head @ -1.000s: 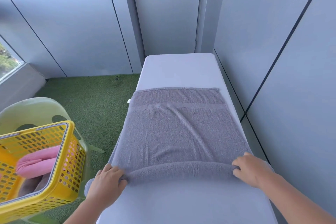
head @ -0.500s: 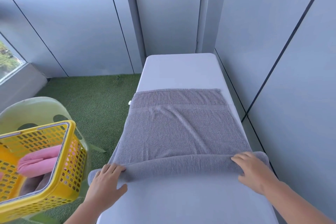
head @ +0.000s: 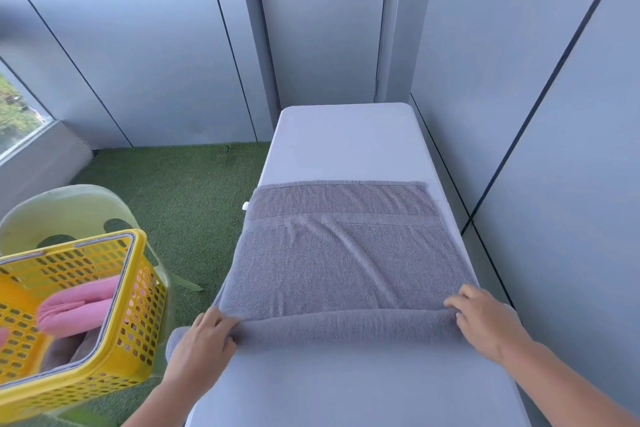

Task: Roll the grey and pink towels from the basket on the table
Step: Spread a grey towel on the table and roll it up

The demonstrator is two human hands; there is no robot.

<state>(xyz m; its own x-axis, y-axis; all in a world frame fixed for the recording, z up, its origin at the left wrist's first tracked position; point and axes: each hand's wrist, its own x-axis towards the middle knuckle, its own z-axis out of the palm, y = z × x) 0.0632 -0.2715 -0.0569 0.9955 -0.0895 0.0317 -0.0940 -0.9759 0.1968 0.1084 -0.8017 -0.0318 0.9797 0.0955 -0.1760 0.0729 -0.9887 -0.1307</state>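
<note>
A plain grey towel (head: 346, 263) lies on the pale lilac table (head: 346, 142); a yellow perforated basket (head: 138, 305) holds pink towels (head: 79, 308).

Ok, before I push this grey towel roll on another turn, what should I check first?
1. Left hand and right hand hold opposite ends of the grey towel roll: ok.
2. Roll's left end within the table edge: not ok, it overhangs.
3. Unrolled part flat: ok, faint creases only.
4. Bare table beyond the towel's far edge: ok.
5. Roll tightness inside: cannot tell.
6. Pink towel waiting in yellow basket: ok.
</note>
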